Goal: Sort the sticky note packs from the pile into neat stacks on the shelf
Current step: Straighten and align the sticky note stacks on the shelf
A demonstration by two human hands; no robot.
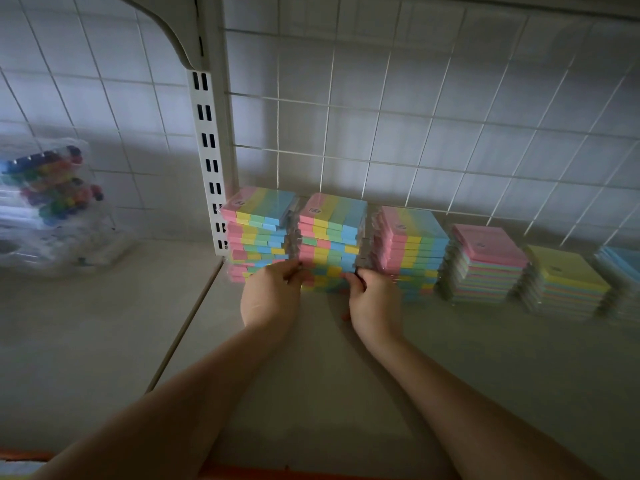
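Three tall stacks of striped pink-yellow-green-blue sticky note packs stand at the back of the shelf point(346, 393). My left hand point(272, 294) grips the lower left side of the middle stack point(330, 237). My right hand point(374, 304) grips its lower right side. The left stack point(258, 233) stands against the shelf upright, and the right striped stack point(410, 247) sits just beyond my right hand. Further right are a shorter stack topped pink point(485, 263), one topped yellow point(564, 282) and a blue one point(623, 268) cut off by the frame edge.
A white slotted upright point(207, 161) divides this shelf from the neighbouring one on the left, where clear packs of coloured markers point(52, 202) lie. A wire grid point(433, 116) backs the shelf. An orange edge point(27, 455) shows at the bottom left.
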